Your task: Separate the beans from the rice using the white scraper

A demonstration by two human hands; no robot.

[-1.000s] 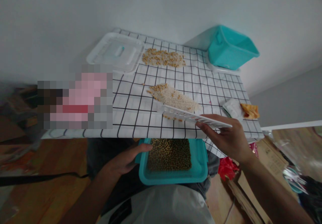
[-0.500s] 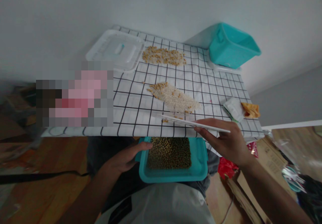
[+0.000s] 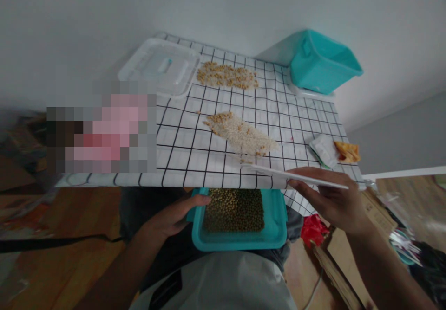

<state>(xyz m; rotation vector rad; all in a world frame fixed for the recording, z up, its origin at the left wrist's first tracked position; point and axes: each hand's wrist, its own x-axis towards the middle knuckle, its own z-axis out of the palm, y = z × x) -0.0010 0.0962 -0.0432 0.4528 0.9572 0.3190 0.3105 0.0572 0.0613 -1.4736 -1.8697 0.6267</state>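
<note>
My left hand point(image 3: 176, 215) grips the left side of a teal plastic container point(image 3: 240, 242), its thumb over the rim. Yellowish beans point(image 3: 233, 212) cover much of the container's bottom, which sits below the table's front edge. In my right hand point(image 3: 334, 201) is a thin white flat piece point(image 3: 273, 172), seen almost edge-on, so its exact kind does not show. Its far end hovers or rests near the front edge of the table, just before a spread of white grains mixed with beans point(image 3: 244, 133). A second bean-and-grain heap point(image 3: 226, 76) lies farther back.
A clear lid point(image 3: 160, 66) lies at the back left of the checked tablecloth point(image 3: 181, 157). An upright teal bin point(image 3: 320, 64) stands back right. A white packet point(image 3: 324, 150) and an orange wrapper point(image 3: 347, 152) lie at right. A pixelated patch covers the left side.
My right hand has moved right and slightly down with the white piece, drawing its far end away from the left. My left hand and the container have hardly moved.
</note>
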